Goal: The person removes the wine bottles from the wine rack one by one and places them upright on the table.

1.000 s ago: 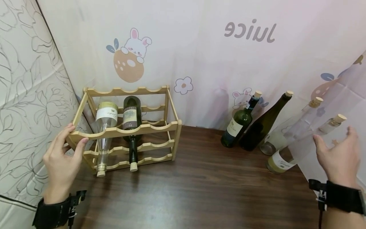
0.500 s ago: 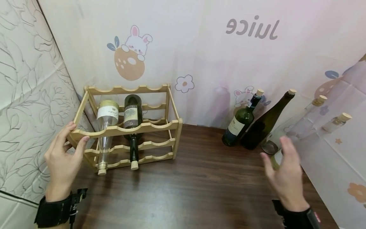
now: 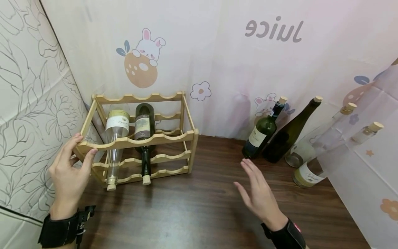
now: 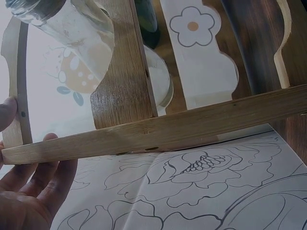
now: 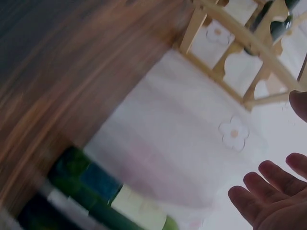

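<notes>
My left hand [image 3: 69,169] grips the front left corner of a wooden wine rack [image 3: 164,138], thumb over the top rail and fingers around the outside. In the left wrist view, fingers [image 4: 60,182] wrap under its side bar. Two corked bottles lie in the rack, necks toward me: a clear wine bottle [image 3: 117,122] with a white label and a dark green wine bottle [image 3: 142,128]. My right hand [image 3: 262,199] hovers over the table with fingers extended and holds nothing. Just beyond its fingertips stands a green wine bottle [image 3: 259,136] with a cream label.
Beside the green bottle stand a slim dark bottle [image 3: 284,138], a clear corked bottle [image 3: 296,154] and another clear bottle [image 3: 309,174] with a white label. Printed cloth [image 3: 217,62] backs the brown wooden table [image 3: 202,200] and hangs along both sides.
My right hand has moved left, from beside the clear bottles at the far right to the table in front of the green bottle. The left hand stays on the rack.
</notes>
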The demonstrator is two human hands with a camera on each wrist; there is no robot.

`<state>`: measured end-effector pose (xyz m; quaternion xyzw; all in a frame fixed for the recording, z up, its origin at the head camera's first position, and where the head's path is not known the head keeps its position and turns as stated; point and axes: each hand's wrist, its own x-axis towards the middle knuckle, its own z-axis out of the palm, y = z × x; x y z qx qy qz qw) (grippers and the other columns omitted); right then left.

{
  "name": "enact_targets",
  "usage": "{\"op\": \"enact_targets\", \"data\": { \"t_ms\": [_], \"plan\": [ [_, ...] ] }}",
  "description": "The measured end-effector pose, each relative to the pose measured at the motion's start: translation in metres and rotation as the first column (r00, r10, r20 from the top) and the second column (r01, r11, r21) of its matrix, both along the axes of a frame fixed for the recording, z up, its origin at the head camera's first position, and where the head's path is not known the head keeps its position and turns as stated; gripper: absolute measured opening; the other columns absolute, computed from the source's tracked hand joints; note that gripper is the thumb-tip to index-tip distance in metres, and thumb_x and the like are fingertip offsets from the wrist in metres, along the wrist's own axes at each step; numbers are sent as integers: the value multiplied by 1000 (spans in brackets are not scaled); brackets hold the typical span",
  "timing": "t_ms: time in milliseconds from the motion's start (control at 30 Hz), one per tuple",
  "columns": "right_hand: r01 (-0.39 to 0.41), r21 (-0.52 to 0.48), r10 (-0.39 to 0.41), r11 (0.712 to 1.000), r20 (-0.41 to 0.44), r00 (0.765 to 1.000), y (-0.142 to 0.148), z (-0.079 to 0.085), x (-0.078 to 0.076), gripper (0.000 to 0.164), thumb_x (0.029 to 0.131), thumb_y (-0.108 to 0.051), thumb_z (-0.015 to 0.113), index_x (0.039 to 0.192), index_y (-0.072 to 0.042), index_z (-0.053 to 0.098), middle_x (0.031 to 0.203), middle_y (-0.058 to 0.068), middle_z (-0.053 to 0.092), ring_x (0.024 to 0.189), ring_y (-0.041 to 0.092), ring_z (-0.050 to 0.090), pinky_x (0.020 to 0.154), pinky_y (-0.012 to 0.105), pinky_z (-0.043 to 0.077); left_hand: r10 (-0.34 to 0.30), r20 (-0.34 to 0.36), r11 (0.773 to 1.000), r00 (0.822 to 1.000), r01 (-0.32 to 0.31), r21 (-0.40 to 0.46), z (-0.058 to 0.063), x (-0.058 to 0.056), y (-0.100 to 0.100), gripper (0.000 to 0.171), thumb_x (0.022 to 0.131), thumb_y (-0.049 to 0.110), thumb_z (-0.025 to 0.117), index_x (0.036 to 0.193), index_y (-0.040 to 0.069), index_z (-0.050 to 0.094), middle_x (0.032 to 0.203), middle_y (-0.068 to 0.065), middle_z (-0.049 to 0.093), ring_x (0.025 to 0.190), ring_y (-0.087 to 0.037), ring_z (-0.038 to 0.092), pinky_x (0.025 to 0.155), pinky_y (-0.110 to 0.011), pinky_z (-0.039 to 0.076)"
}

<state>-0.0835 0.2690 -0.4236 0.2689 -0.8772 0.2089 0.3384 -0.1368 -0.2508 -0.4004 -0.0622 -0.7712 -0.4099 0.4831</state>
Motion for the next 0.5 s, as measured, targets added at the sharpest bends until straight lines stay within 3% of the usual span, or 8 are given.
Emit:
{"op": "enact_targets", "data": {
  "t_ms": [167,500],
  "plan": [
    [-42,33,39,999,82,996,-19,-6,-1,66,111,-44,49,153,6,47,151,29,54,141,44,50,133,16,22,3,6,1000,1000,-3,2,1,1,1,54,79,-10,86,131,-3,70,136,-23,70,120,16,59,88,7,47],
    [-181,75,176,981,71,982,-64,-19,-13,60,111,-38,51,151,6,49,151,24,55,139,42,55,136,31,26,12,10,1000,1000,-12,-13,2,1,0,54,81,-7,86,132,-1,71,137,-22,70,121,17,58,88,8,46]
  ]
}}
